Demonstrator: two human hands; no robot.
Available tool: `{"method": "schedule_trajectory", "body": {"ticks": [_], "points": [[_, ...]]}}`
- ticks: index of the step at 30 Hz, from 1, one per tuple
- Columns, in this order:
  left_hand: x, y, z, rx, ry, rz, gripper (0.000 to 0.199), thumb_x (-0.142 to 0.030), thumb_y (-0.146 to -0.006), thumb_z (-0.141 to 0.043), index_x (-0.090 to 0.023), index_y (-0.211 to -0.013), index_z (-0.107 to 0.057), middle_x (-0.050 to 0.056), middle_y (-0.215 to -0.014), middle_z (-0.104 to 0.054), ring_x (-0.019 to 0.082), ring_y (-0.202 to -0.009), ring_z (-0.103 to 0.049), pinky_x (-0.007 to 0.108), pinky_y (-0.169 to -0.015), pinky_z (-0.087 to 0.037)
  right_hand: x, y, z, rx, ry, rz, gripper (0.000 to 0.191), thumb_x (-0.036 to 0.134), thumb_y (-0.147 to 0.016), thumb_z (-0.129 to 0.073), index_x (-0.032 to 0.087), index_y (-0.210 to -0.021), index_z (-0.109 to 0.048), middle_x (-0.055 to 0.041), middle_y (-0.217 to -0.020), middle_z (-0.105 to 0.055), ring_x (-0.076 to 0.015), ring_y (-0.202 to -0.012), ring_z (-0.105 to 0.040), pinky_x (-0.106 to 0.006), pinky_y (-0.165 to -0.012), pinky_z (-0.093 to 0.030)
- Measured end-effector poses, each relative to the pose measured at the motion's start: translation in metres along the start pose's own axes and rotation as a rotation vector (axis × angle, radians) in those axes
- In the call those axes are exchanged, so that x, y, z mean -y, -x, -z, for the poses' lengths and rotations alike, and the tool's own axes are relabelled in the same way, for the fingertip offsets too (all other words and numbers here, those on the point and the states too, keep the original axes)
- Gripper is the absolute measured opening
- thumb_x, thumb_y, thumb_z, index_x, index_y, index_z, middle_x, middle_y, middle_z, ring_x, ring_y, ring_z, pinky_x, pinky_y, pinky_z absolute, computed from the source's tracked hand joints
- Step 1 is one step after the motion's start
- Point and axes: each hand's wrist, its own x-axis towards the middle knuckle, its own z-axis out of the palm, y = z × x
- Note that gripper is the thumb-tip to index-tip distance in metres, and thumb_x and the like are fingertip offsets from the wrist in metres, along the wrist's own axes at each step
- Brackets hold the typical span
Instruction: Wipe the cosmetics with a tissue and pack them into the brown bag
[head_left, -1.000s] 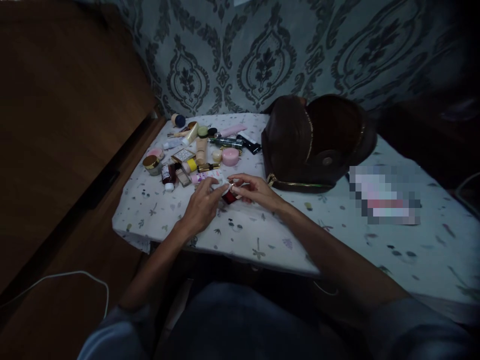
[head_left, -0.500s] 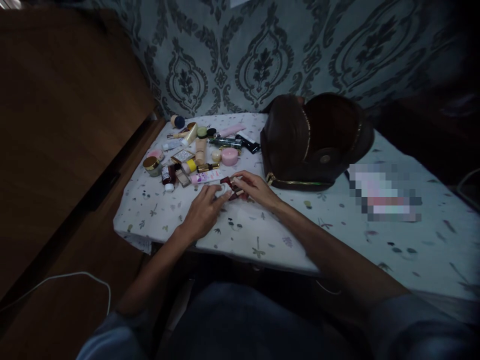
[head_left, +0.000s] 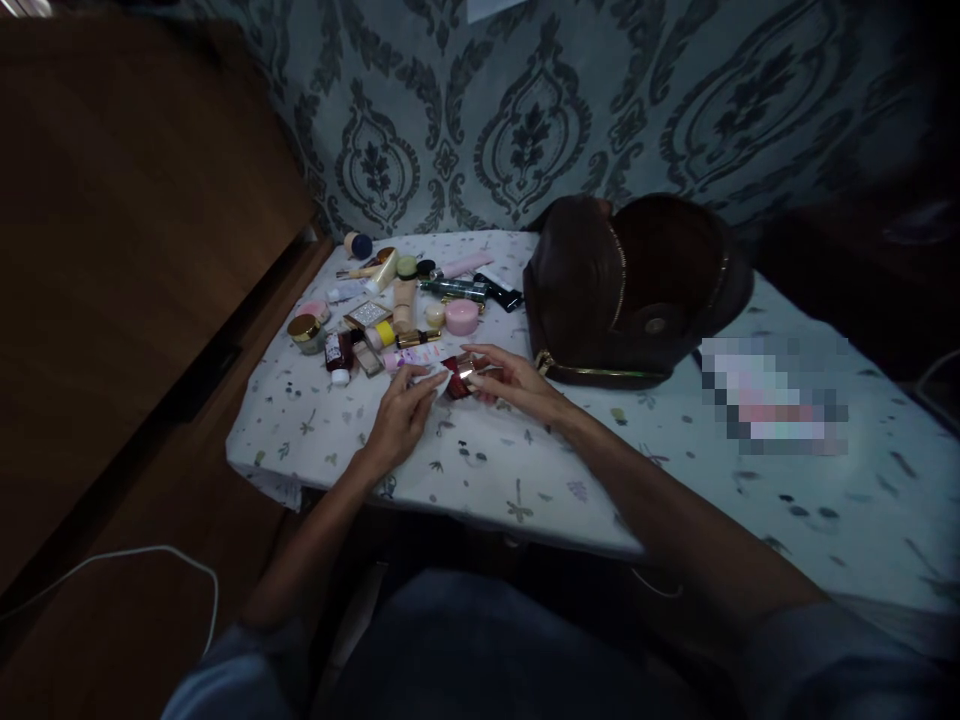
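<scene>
Red item (head_left: 456, 381) with a shiny gold-looking part: just left of the brown bag (head_left: 574, 290), by its near corner, in the hands at the front of the counter (head_left: 480, 490). Bottle or compact, can't tell at this size.

Right hand (head_left: 521, 388), between item and bag: grip narrow, thumb and fingers around the gold-looking end. Left hand (head_left: 401, 415), farther left of the bag: grip pinched on a white tissue-like piece (head_left: 433, 382) that looks to meet the item's left end.

Step in hand, my read: white piece being worked against the red item, two-handed. Next move calls for a steady right hold, light left pressure, fingers clear of the surface being worked.

Further out, left of the bag: pink-and-white tube (head_left: 412, 357) just beyond the hands, then pink jar (head_left: 461, 318), black tube (head_left: 504, 292) near the bag's side, gold-lidded jar (head_left: 306, 333) well apart. Right of the bag: pixelated item (head_left: 772, 395).
</scene>
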Motion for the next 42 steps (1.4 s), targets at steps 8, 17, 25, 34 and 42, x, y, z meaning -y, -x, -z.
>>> {"method": "schedule_trajectory", "body": {"ticks": [8,17,25,34,42], "points": [[-0.003,-0.004,0.002,0.003,-0.055,-0.011,0.032,-0.019,-0.097,-0.046,-0.018,-0.124,-0.063,0.009,-0.109,-0.053,0.018,-0.102,-0.055,0.034,-0.089,-0.047,0.007,0.002,-0.008,-0.095,0.124,-0.011,0.055,0.060,-0.079,-0.064,0.017,-0.114,-0.063,-0.0002,-0.069,-0.062,-0.0129,-0.055,-0.056,-0.022,-0.046,-0.041],[-0.012,-0.006,-0.001,0.067,-0.241,-0.167,0.040,-0.010,-0.095,-0.042,-0.023,-0.129,-0.057,0.010,-0.116,-0.051,0.020,-0.107,-0.051,0.035,-0.088,-0.049,0.006,0.001,-0.008,-0.172,0.271,-0.014,0.053,0.065,-0.081,-0.057,0.017,-0.102,-0.066,-0.0017,-0.069,-0.065,-0.0128,-0.050,-0.055,-0.024,-0.046,-0.042],[-0.005,0.003,0.000,0.079,-0.148,-0.153,0.039,-0.013,-0.097,-0.042,-0.025,-0.131,-0.055,0.008,-0.114,-0.050,0.018,-0.103,-0.053,0.033,-0.086,-0.049,0.002,-0.002,-0.006,-0.180,0.171,-0.004,0.052,0.059,-0.085,-0.055,0.021,-0.121,-0.060,-0.0022,-0.087,-0.066,-0.0093,-0.048,-0.054,-0.021,-0.040,-0.041],[-0.004,-0.002,-0.003,0.037,-0.045,-0.051,0.036,-0.016,-0.098,-0.043,-0.022,-0.128,-0.060,0.009,-0.111,-0.051,0.018,-0.104,-0.054,0.034,-0.089,-0.048,-0.001,0.001,0.003,-0.021,0.045,0.012,0.062,0.048,-0.082,-0.065,0.023,-0.137,-0.053,-0.0075,-0.115,-0.060,-0.0089,-0.064,-0.057,-0.021,-0.050,-0.048],[-0.010,-0.006,-0.001,0.052,-0.183,-0.084,0.037,-0.013,-0.096,-0.041,-0.021,-0.128,-0.059,0.010,-0.112,-0.050,0.020,-0.105,-0.052,0.035,-0.089,-0.048,0.006,0.004,-0.008,-0.073,0.050,0.041,0.057,0.046,-0.080,-0.068,0.023,-0.132,-0.057,-0.0042,-0.100,-0.059,-0.0080,-0.062,-0.054,-0.018,-0.048,-0.044]]}}
